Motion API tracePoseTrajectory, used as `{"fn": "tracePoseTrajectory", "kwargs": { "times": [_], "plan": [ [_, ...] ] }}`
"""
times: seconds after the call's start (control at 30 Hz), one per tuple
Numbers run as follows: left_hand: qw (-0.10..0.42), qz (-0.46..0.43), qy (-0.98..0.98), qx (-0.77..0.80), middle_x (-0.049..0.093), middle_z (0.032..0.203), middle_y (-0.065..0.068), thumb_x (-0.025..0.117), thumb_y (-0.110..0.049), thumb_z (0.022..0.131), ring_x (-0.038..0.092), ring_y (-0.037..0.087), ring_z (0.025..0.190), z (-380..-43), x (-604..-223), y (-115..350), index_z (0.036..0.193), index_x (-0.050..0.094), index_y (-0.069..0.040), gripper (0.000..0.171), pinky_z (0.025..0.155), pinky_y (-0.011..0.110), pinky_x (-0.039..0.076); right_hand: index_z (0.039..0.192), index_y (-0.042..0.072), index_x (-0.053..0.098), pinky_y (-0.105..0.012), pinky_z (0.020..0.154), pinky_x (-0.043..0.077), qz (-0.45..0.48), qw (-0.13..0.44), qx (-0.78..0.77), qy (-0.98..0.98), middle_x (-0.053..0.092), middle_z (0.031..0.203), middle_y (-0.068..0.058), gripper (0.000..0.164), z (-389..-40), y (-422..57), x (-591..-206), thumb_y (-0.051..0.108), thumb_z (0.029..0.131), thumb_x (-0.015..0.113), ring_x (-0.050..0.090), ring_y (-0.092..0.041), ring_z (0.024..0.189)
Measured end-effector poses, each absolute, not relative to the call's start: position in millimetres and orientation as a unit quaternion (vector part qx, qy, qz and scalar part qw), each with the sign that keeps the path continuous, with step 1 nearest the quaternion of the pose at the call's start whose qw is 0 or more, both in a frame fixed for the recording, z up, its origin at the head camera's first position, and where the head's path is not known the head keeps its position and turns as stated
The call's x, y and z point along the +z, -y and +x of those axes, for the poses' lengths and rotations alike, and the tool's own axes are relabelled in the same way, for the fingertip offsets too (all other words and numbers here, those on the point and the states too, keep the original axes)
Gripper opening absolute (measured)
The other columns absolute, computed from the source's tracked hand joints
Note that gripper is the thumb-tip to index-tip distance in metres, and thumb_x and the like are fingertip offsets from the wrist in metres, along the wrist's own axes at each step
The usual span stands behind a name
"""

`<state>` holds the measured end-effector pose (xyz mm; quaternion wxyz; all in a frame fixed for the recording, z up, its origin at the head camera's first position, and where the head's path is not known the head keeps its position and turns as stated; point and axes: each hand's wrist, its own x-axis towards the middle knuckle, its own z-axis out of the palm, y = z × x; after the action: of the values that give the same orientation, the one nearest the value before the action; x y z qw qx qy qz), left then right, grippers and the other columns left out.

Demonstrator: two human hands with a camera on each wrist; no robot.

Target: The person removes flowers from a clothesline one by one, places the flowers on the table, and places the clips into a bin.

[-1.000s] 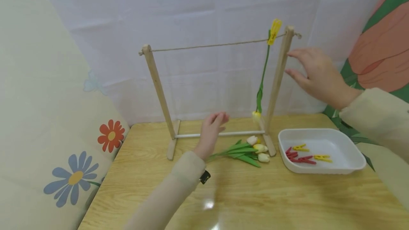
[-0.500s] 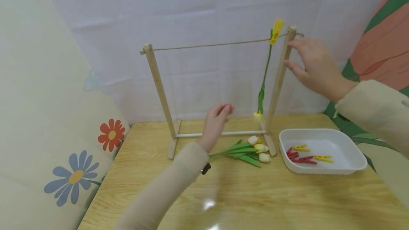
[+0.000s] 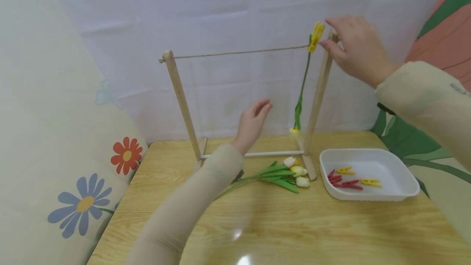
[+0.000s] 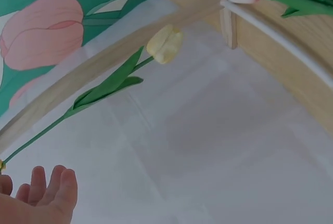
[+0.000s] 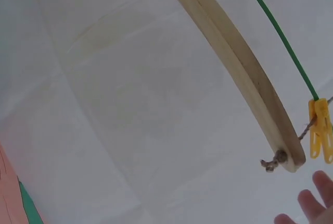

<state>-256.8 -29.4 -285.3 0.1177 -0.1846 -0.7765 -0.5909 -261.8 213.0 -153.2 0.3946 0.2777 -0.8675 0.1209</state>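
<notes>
A yellow clothespin [image 3: 315, 40] clips a single pale-yellow tulip [image 3: 298, 113] upside down on the twine [image 3: 239, 53], near the right post of a wooden stand. My right hand [image 3: 360, 50] is raised beside that post, thumb and fingers spread near the clothespin [image 5: 320, 117]. A gap shows between fingertips and clothespin in the right wrist view, and nothing is held. Before the middle of the stand, my left hand [image 3: 252, 125] hovers with relaxed fingers and holds nothing. In the left wrist view its fingers lie below the hanging tulip [image 4: 106, 87], apart from its leaves.
Several tulips [image 3: 277, 173] lie bunched on the wooden table [image 3: 294, 224], by the foot of the stand. To their right, a white tray [image 3: 371, 195] contains red clothespins [image 3: 349, 184] and yellow clothespins [image 3: 371, 183]. The stand's left post [image 3: 180, 97] rises farther left. White cloth hangs behind.
Both hands have risen. My right hand has moved up and a little left, closer to the clothespin; my left hand has moved up and right. The hanging tulip stays clipped.
</notes>
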Motion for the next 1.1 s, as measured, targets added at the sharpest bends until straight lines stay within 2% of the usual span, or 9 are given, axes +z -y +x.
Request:
{"fn": "tracePoseTrajectory", "kwargs": {
  "times": [0.1,0.23,0.37,0.53,0.73,0.83,0.97,1.1],
  "plan": [
    [0.126,-0.197,0.787,-0.571,0.066,0.132,0.015,0.055,-0.017,0.104,0.06,0.026,0.126,-261.6,-275.7,23.8,0.131,0.061,0.001,0.033,0.108,0.028,0.048,0.146,-0.011,0.038,-0.063,0.116,0.029,0.238,0.342,0.134,0.899,0.049,0.137,-0.038,0.05,-266.7,-209.9,-144.5,0.016,0.106,0.05,0.042,-0.054,0.129],
    [0.136,-0.207,0.782,-0.572,0.065,0.132,0.016,0.055,-0.012,0.104,0.06,0.026,0.126,-268.0,-265.8,12.3,0.131,0.061,0.002,0.032,0.106,0.025,0.048,0.15,-0.01,0.033,-0.062,0.118,0.025,0.212,0.296,0.158,0.918,0.042,0.147,-0.035,0.052,-273.3,-206.7,-136.5,0.021,0.108,0.042,0.037,-0.053,0.136],
    [0.125,-0.195,0.769,-0.596,0.064,0.134,0.017,0.055,-0.009,0.103,0.059,0.026,0.127,-274.7,-262.9,-5.2,0.134,0.059,0.002,0.033,0.106,0.023,0.048,0.148,-0.009,0.037,-0.064,0.114,0.032,0.202,0.277,0.175,0.923,0.044,0.146,-0.034,0.05,-280.0,-207.0,-132.2,0.021,0.109,0.038,0.042,-0.053,0.131],
    [0.081,-0.179,0.765,-0.613,0.056,0.145,0.013,0.051,-0.011,0.105,0.052,0.024,0.135,-282.8,-262.7,-30.3,0.144,0.049,-0.001,0.04,0.112,0.028,0.043,0.14,-0.011,0.048,-0.066,0.104,0.04,0.195,0.267,0.188,0.925,0.052,0.135,-0.036,0.045,-284.6,-210.8,-131.1,0.02,0.11,0.036,0.048,-0.052,0.121],
    [0.056,-0.177,0.796,-0.576,0.047,0.154,0.006,0.052,-0.02,0.106,0.041,0.02,0.144,-288.0,-257.6,-54.8,0.153,0.04,-0.009,0.05,0.12,0.032,0.033,0.141,-0.011,0.044,-0.064,0.098,0.043,0.187,0.234,0.214,0.93,0.052,0.131,-0.037,0.046,-286.6,-211.0,-133.1,0.021,0.11,0.031,0.05,-0.049,0.116],
    [0.063,-0.162,0.795,-0.581,0.053,0.15,0.004,0.051,-0.019,0.106,0.047,0.018,0.14,-289.5,-257.4,-61.8,0.151,0.044,-0.013,0.046,0.117,0.031,0.038,0.139,-0.013,0.044,-0.064,0.099,0.042,0.194,0.225,0.222,0.929,0.052,0.129,-0.037,0.046,-288.1,-207.2,-135.4,0.02,0.11,0.03,0.05,-0.049,0.116],
    [0.082,-0.161,0.773,-0.608,0.068,0.129,0.005,0.05,-0.014,0.105,0.063,0.016,0.12,-289.9,-257.2,-64.6,0.136,0.059,-0.008,0.032,0.103,0.025,0.05,0.138,-0.013,0.044,-0.065,0.103,0.04,0.198,0.222,0.231,0.926,0.051,0.129,-0.037,0.045,-288.4,-204.6,-136.2,0.019,0.11,0.03,0.048,-0.051,0.119],
    [0.088,-0.186,0.749,-0.63,0.073,0.112,0.016,0.051,-0.006,0.103,0.071,0.027,0.105,-288.1,-255.0,-63.1,0.121,0.066,0.002,0.024,0.092,0.021,0.055,0.143,-0.011,0.041,-0.067,0.107,0.037,0.198,0.194,0.232,0.932,0.047,0.136,-0.038,0.047,-289.1,-209.3,-132.6,0.022,0.111,0.029,0.045,-0.053,0.124]
  ]
}}
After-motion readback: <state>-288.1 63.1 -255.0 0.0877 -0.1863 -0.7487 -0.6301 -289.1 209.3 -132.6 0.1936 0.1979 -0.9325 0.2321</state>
